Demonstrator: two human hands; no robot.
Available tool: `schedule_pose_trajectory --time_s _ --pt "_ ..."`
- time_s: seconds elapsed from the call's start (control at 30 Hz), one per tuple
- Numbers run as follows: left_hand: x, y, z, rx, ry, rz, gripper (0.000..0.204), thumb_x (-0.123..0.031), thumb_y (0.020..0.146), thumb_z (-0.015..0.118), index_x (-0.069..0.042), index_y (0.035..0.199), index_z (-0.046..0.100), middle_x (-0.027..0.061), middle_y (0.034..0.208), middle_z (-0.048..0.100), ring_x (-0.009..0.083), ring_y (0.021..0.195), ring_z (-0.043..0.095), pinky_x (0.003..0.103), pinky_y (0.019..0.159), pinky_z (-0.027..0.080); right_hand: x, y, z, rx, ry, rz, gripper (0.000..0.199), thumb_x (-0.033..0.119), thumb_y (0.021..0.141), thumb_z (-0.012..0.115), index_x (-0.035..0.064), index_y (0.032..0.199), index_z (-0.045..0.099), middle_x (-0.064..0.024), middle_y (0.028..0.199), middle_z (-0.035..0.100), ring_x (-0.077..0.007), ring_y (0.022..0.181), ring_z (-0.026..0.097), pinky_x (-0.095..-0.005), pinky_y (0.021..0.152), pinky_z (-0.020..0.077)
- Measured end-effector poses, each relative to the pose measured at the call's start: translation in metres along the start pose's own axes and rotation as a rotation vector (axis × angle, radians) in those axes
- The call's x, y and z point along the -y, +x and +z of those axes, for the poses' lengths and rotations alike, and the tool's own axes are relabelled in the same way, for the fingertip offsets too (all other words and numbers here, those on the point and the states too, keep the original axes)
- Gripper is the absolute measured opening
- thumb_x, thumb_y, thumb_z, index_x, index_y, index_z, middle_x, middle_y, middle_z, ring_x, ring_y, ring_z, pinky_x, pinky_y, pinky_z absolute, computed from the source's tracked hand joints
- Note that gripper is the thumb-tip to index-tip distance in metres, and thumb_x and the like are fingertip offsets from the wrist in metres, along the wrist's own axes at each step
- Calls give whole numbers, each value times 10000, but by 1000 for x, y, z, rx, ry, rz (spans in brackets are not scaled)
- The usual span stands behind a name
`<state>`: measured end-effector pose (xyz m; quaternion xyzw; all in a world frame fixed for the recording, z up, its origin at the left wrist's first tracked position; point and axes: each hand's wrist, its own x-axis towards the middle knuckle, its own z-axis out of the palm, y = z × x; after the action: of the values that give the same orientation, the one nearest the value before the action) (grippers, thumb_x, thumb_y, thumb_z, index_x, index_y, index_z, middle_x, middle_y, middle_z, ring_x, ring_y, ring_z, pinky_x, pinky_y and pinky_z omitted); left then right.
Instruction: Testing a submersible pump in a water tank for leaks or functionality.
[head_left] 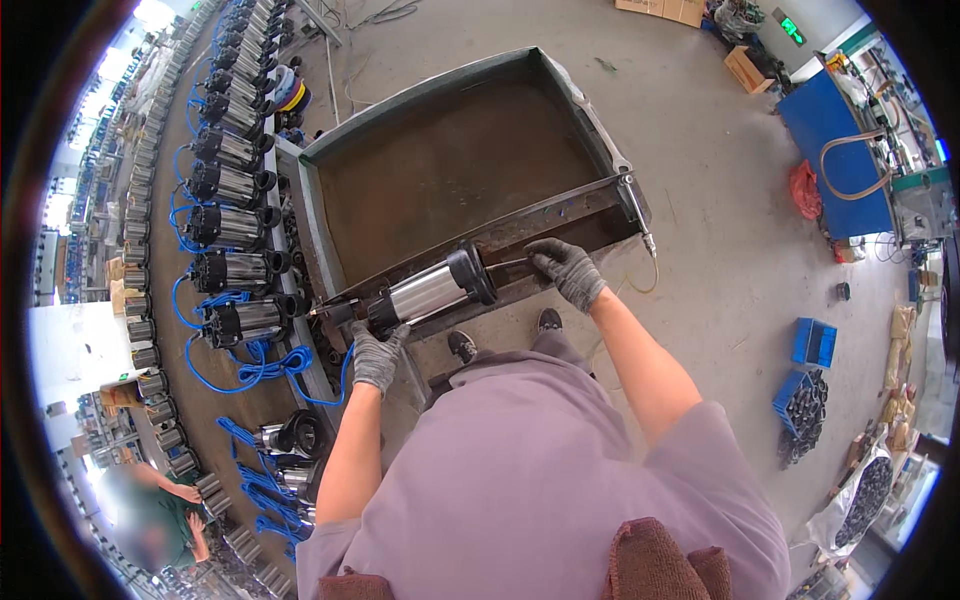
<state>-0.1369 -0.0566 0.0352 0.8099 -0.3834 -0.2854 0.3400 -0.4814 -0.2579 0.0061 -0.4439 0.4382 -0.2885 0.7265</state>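
A water pump (pixel 428 293) with a shiny steel body and black ends lies across the near edge of a tank, tilted up to the right. My left hand (pixel 376 360), in a grey glove, is closed on the pump's black left end, where a blue cable (pixel 345 378) hangs down. My right hand (pixel 568 274), gloved too, is closed around a thin dark rod (pixel 508 263) that points at the pump's black right end. The glove hides the rod's far end, and I cannot tell whether its tip is inside the pump.
The metal tank (pixel 318 215) holds brown water. A thin hose with a metal fitting (pixel 648 240) hangs at its right corner. Several similar pumps (pixel 228 225) with blue cables stand in a row at left. Blue crates (pixel 815 343) sit on the floor at right. Another person (pixel 165 515) works at lower left.
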Motion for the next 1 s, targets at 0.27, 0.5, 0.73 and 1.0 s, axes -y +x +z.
schedule_pose_trajectory --time_s 0.27,0.5,0.73,1.0 --pt "62 21 3 64 -74 -56 553 -234 904 791 -31 1330 503 126 1207 645 247 1050 610 335 984 511 12 0 11 136 -172 -107 194 25 1016 623 63 1188 705 22 910 676 -72 781 584 -254 716 527" --pt "96 25 5 70 -52 21 429 -397 1081 502 -58 1341 543 102 1309 609 279 1125 592 411 1017 571 14 8 10 163 -302 -119 215 -17 982 645 55 1181 684 -8 929 693 -80 830 587 -268 763 538" --pt "90 31 8 16 -232 46 377 -221 1017 666 -72 1334 527 98 1236 615 234 1053 599 343 932 590 14 7 8 143 -27 -23 159 62 989 679 30 1136 630 -32 959 697 -106 809 637 -307 735 558" --pt "83 26 2 75 -53 39 405 -227 1013 662 -91 1347 477 109 1223 603 235 1051 589 341 907 587 24 7 7 44 -367 200 331 359 1006 685 29 996 697 -58 746 680 -134 647 625 -311 616 538"
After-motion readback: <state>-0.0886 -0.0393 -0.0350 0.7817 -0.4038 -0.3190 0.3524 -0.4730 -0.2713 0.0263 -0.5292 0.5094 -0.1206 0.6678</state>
